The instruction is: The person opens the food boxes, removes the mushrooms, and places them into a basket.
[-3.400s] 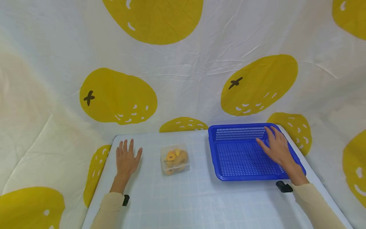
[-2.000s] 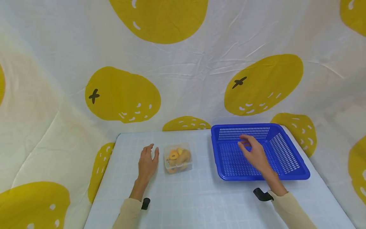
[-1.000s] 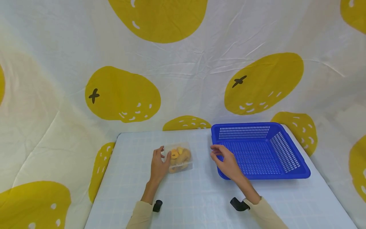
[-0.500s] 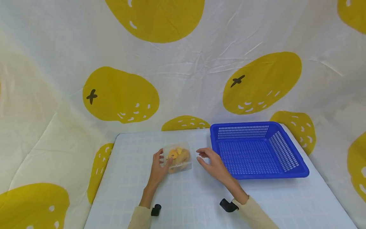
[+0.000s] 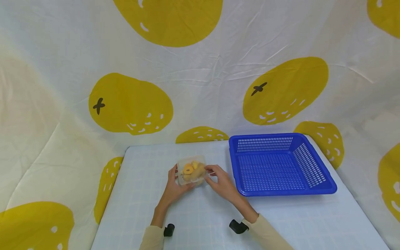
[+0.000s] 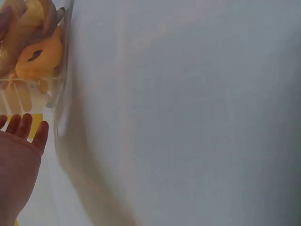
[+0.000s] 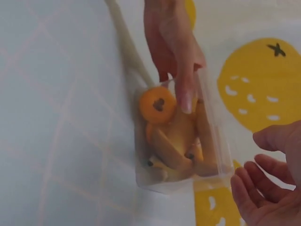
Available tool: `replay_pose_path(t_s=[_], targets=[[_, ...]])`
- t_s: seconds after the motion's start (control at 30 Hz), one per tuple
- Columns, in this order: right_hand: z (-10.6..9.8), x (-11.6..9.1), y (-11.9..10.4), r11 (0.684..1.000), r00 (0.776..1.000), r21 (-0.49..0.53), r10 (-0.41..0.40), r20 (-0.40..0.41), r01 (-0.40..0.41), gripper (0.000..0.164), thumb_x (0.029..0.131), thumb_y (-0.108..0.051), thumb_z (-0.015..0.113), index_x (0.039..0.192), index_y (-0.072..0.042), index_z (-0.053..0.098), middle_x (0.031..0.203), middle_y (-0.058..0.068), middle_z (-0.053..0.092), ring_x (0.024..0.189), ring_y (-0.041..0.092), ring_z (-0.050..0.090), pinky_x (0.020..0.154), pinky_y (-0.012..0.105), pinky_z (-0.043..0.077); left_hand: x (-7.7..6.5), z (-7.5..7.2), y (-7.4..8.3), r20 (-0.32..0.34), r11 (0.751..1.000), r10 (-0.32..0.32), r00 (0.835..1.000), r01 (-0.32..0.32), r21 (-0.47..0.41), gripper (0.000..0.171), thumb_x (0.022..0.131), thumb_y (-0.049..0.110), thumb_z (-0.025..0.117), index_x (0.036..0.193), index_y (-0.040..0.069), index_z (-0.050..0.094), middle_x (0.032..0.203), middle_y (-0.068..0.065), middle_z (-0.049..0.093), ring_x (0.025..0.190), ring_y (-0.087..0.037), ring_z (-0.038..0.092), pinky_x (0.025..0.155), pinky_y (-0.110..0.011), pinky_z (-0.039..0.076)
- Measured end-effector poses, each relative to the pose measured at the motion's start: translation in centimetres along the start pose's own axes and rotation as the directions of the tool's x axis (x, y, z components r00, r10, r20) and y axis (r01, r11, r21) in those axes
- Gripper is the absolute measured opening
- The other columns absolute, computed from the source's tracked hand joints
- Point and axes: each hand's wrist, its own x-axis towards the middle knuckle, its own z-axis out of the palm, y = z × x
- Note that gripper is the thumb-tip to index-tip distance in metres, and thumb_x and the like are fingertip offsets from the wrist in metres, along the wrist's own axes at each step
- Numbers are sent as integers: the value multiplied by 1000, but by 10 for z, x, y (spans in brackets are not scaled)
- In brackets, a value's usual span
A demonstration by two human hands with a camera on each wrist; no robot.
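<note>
A small clear plastic box (image 5: 191,159) holds several orange and yellow-brown fruits (image 5: 188,169) that look like loquats. My left hand (image 5: 176,189) grips the box from its left and lower side. Seen in the right wrist view, the left thumb lies over the face of the clear box (image 7: 174,141) while the other left fingers are partly hidden behind it. My right hand (image 5: 222,184) reaches the box's right edge, fingertips right at the rim. In that wrist view, the right hand (image 7: 275,183) has bent fingers apart from its thumb, with nothing between them.
A blue slotted plastic basket (image 5: 282,193) stands at the right of the table, near the back edge, with nothing in it. The pale checked tabletop (image 5: 200,218) backs onto a white curtain (image 5: 206,97) printed with yellow fruit. Black wrist cameras (image 5: 169,230) are worn on both wrists.
My left hand has moved right and taken hold of the box, which is now a little shifted and tilted. From over the basket, my right hand has come left to the box's right edge.
</note>
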Motion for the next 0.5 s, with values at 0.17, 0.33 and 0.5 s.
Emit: replay_pose_path(t_s=[0.17,0.33,0.5], targets=[[5,-1,1,1000,999,10,9,-30,-9,36,94,3,71,128,7,61,122,19,64,110,34,63,93,47,55,2,-1,-3,19,1000,-6,1000,6,3,116,76,38,93,163,15,20,159,-12,29,140,-34,37,114,-58,32],[6,-3,5,996,999,-87,-37,-14,35,35,92,-1,75,125,5,65,122,17,64,112,33,60,95,47,52,4,-3,-5,37,999,-32,999,32,-7,115,76,37,93,162,16,20,160,-12,30,142,-37,37,113,-62,33],[10,-3,7,972,988,-179,-151,15,151,33,85,0,81,116,2,69,117,18,63,112,33,53,94,47,46,4,-3,-9,45,998,-52,998,53,-19,114,77,36,93,162,17,20,159,-13,33,143,-39,37,111,-63,35]])
